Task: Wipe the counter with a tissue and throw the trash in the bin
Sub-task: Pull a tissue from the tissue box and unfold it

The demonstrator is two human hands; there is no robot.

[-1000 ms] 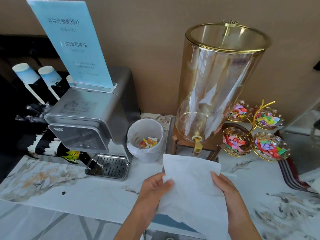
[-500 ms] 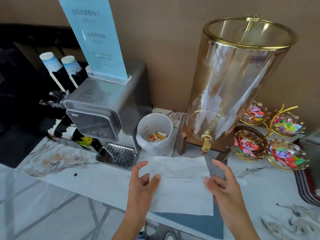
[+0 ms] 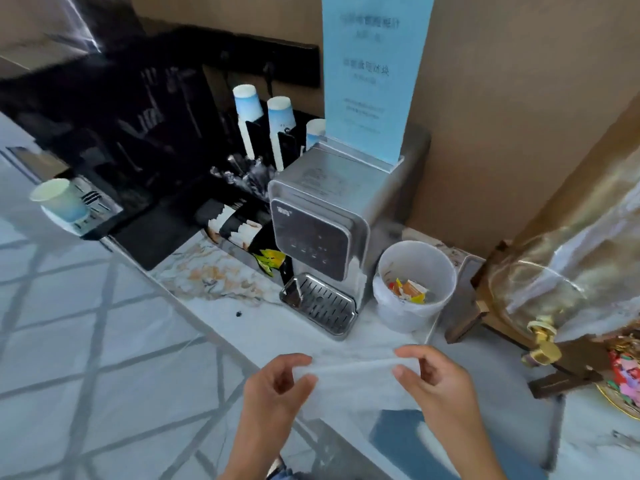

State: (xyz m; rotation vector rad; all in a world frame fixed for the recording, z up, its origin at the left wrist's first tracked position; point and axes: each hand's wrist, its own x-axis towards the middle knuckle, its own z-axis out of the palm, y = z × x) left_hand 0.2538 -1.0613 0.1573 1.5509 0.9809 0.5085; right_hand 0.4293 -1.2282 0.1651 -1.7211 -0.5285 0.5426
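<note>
A white tissue [image 3: 349, 379] is stretched between my two hands just above the marble counter [image 3: 221, 282], near its front edge. My left hand [image 3: 277, 386] pinches the tissue's left end and my right hand [image 3: 436, 386] pinches its right end. Behind the tissue stands a small white bin [image 3: 414, 292] lined with a bag, with colourful wrappers inside. A small dark speck [image 3: 238, 313] lies on the counter to the left of my hands.
A silver water dispenser [image 3: 318, 237] with a drip tray stands left of the bin, a blue sign [image 3: 374, 74] on top. A glass drink dispenser [image 3: 568, 282] with a gold tap is at right, bowls of coloured wrappers [image 3: 627, 375] beside it. Paper cups [image 3: 263, 112] stand behind.
The view has swung left and the tissue, held flat and wide before, is now folded into a narrower band pinched at both ends. Both hands stay on it.
</note>
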